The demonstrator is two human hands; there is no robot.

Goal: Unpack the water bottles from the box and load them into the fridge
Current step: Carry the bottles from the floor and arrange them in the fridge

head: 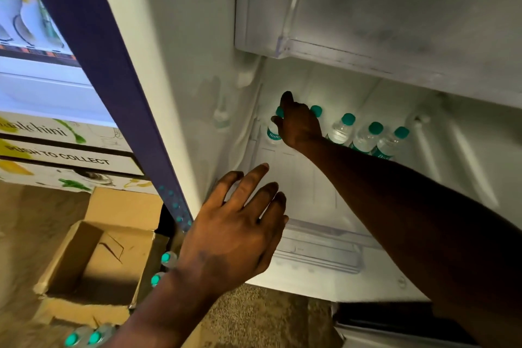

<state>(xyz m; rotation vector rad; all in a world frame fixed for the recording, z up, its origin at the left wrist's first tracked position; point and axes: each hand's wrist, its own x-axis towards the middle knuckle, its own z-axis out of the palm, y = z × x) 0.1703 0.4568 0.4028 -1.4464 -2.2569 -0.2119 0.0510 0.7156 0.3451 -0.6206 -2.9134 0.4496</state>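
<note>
Teal caps mark the row along the back edge of the fridge shelf [299, 189]. My right hand [299, 127] reaches deep to the back left corner and wraps its fingers around the leftmost water bottle [273, 133], whose blue label shows just below my knuckles. To its right, four more bottles [367, 135] stand upright, close together, running toward the back right corner. My left hand [234, 234] hovers above the front edge of the shelf with fingers spread and relaxed, holding nothing.

I judge the step in hand to be seating this bottle at the end of the row. To do it well, I would set its base flat on the shelf, close against the fridge's left wall [183, 79], and let go only once it stands on its own. These bottles look light and narrow, so a nudge from my wrist on the way out could tip the neighbour; I would draw the hand straight back and a little upward, clear of the caps.

Outside, to the left of the fridge's edge, the cardboard box [93, 257] sits open on the floor, and the part I can see looks empty. A few loose bottles [84, 337] with teal caps lie near it, so the free left hand is well placed to fetch the next one.
</note>
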